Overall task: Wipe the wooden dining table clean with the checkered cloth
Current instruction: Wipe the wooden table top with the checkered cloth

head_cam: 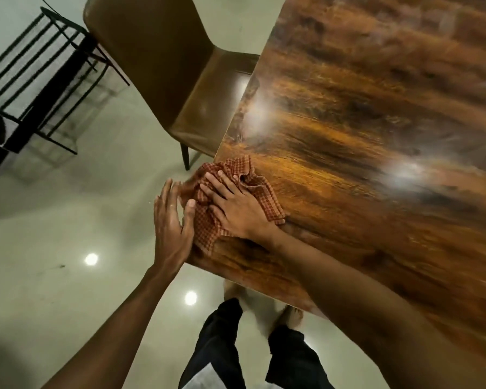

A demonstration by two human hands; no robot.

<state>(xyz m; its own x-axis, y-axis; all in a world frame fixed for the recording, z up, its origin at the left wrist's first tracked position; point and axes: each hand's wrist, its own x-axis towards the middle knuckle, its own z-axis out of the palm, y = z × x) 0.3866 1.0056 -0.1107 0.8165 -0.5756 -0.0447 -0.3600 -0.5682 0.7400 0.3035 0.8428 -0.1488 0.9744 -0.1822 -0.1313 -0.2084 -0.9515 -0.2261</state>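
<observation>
The wooden dining table (pixel 376 136) fills the right half of the head view, glossy and dark-grained. A red-and-cream checkered cloth (pixel 267 200) lies crumpled on the table's near left corner, partly hanging over the edge. My right hand (pixel 236 206) lies flat on top of the cloth, fingers spread, pressing it to the wood. My left hand (pixel 171 223) is held just off the table's edge beside the cloth, palm turned toward it, fingers apart, thumb touching the overhanging part.
A brown padded chair (pixel 163 66) stands tucked at the table's left side. A black metal slatted rack (pixel 40 80) stands on the pale glossy floor at far left. My legs in dark trousers (pixel 222 346) are below, by the table's near corner.
</observation>
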